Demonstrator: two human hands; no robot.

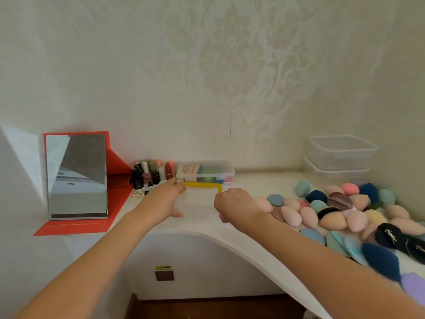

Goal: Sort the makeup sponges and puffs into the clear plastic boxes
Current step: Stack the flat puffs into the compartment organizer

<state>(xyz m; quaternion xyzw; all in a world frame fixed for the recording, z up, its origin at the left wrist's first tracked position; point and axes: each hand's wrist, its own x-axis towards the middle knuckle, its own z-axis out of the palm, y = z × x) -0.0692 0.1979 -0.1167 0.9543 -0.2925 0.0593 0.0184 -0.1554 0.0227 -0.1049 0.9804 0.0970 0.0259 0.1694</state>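
1. Left hand (164, 199) reaches forward, and its fingers curl over the left edge of the clear box (200, 203). Its thumb lies along the near side.
2. The right hand (234, 204) has its fingers curled tight at the right edge of the same box. It seems to grip that edge, but the knuckles hide the contact itself.
3. The box stands on the surface (259, 180) between the two hands, with its yellow handle (202, 185) on the far side.
4. I judge that the step in hand is to open or to place this box for sorting. The next move calls for an even lift with both hands, so that the box does not slide back.
5. The sponges and puffs (333, 210) lie in a loose pile on the right, just beside the right hand, and are not yet sorted.
6. Further back, a second clear box (207, 171) holds some sponges, and two stacked boxes (340, 157) stand in the right corner.
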